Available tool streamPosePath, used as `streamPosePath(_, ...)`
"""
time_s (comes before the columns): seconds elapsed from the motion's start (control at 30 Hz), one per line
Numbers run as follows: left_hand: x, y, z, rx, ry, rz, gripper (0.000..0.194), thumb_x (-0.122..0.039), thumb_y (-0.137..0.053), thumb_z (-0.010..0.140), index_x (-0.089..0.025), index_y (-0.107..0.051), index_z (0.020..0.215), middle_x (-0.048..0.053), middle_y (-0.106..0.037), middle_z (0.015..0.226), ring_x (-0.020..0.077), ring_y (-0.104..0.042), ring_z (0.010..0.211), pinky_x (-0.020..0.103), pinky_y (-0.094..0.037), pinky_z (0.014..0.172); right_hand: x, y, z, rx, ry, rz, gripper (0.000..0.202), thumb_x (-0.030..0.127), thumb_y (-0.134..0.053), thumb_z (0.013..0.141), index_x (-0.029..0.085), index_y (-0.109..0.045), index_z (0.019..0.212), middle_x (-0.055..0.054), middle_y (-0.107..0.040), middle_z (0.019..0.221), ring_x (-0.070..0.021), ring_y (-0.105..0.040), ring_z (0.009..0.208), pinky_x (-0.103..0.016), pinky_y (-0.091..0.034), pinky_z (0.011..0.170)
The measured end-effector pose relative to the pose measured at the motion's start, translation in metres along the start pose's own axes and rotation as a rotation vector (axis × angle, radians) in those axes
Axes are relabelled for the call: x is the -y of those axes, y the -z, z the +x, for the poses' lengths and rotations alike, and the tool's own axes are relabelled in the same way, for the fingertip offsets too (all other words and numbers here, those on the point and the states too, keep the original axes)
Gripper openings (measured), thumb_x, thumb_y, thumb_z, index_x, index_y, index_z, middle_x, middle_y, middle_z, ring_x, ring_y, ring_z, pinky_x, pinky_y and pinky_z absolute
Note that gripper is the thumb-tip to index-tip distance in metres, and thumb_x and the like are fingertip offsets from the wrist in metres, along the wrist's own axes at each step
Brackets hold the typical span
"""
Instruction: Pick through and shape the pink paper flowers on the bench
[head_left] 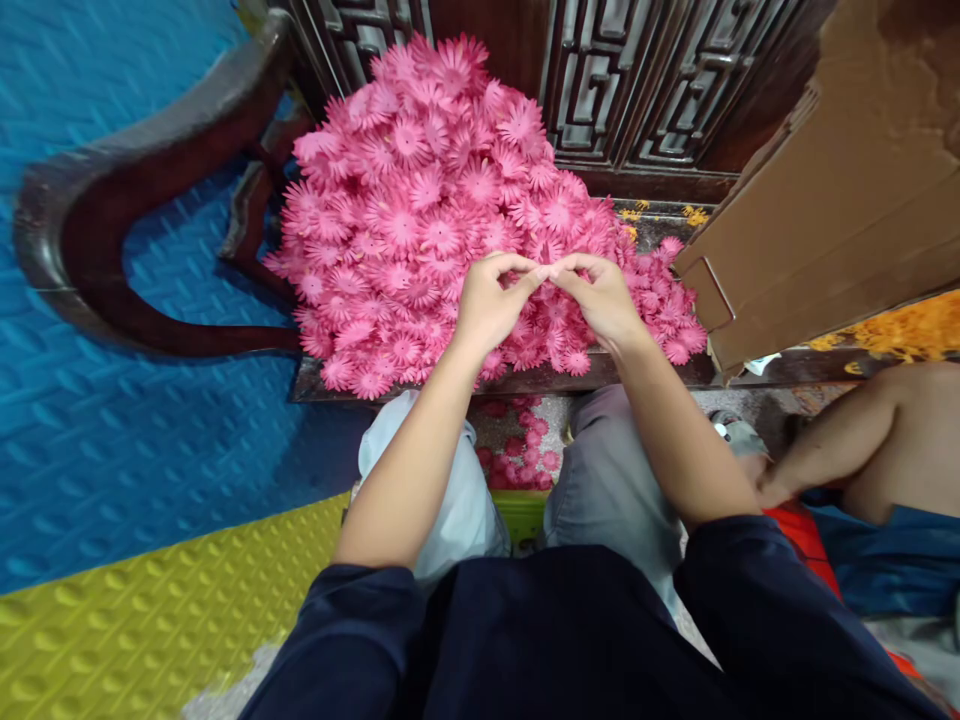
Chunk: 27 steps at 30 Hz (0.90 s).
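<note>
A large heap of pink artificial flower heads [435, 230] fills the bench seat in front of me. Over its right front part, my left hand [495, 300] and my right hand [596, 300] meet at the fingertips. Thumb and forefinger are pinched together on each hand. Whatever lies between the tips, if anything, is too small to make out against the pink petals. Both hands appear slightly above the flowers; contact with them cannot be told.
The dark wooden bench has a curved armrest [82, 200] on the left and a carved back [600, 80]. A cardboard box [832, 200] stands at right, with orange flowers [915, 330] beyond. More pink flowers [529, 445] lie on the floor. Another person's leg [885, 430] is at right.
</note>
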<state>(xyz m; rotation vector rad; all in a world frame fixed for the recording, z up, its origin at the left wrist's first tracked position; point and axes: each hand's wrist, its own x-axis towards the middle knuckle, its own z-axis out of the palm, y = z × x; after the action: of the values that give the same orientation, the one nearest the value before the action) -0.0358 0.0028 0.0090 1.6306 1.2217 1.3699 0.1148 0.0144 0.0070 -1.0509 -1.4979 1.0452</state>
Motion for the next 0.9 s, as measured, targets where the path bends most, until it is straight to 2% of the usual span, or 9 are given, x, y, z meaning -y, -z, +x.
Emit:
streamPosePath(0.1,-0.0011,-0.0014,0.0025,0.078,0.074,-0.167,0.028,-0.044,-0.074,0.067,-0.017,-0.069,0.073,0.002,-0.070,0.077,0.0144,-0.062,0.077,0.028,-0.047,0.073,0.0015,0.0049,-0.0001,0.032,0.014,0.058,0.030,0.048,-0.072,0.066,0.019,-0.066,0.071,0.002,-0.062,0.074,-0.0116,-0.056,0.077,-0.030,-0.046,0.082)
streamPosePath(0.2,-0.0022,-0.0020,0.0033,0.082,0.087,-0.222,0.029,-0.044,-0.077,0.064,-0.018,-0.068,0.073,0.001,-0.069,0.077,0.0136,-0.062,0.074,0.028,-0.048,0.072,0.0024,0.0074,-0.0004,0.049,0.019,0.092,0.033,0.052,-0.073,0.063,0.020,-0.066,0.071,0.002,-0.062,0.074,-0.0120,-0.057,0.078,-0.030,-0.046,0.081)
streamPosePath(0.53,-0.0053,0.0003,0.0043,0.032,0.054,-0.153,0.006,-0.023,-0.069,0.074,-0.020,-0.066,0.071,-0.001,-0.067,0.076,0.0119,-0.061,0.074,0.026,-0.050,0.071,0.0087,0.0008,-0.0028,0.030,-0.045,0.096,0.030,0.051,-0.071,0.065,0.022,-0.066,0.070,0.001,-0.064,0.077,-0.0143,-0.058,0.085,-0.031,-0.048,0.082)
streamPosePath(0.73,-0.0033,-0.0017,0.0034,0.009,0.037,-0.128,0.005,-0.023,-0.066,0.075,-0.020,-0.064,0.071,-0.001,-0.068,0.077,0.0121,-0.060,0.074,0.026,-0.049,0.071,0.0065,0.0001,-0.0019,0.024,-0.048,0.108,0.028,0.048,-0.073,0.065,0.022,-0.067,0.071,0.002,-0.065,0.077,-0.0136,-0.059,0.084,-0.032,-0.048,0.085)
streamPosePath(0.9,-0.0021,-0.0027,0.0020,-0.049,-0.051,0.002,0.008,-0.023,-0.063,0.077,-0.020,-0.062,0.070,0.000,-0.064,0.073,0.0120,-0.057,0.070,0.025,-0.045,0.068,0.0015,0.0000,0.0001,0.002,-0.008,0.084,0.025,0.046,-0.074,0.064,0.023,-0.070,0.073,0.002,-0.069,0.080,-0.0130,-0.060,0.082,-0.034,-0.047,0.089)
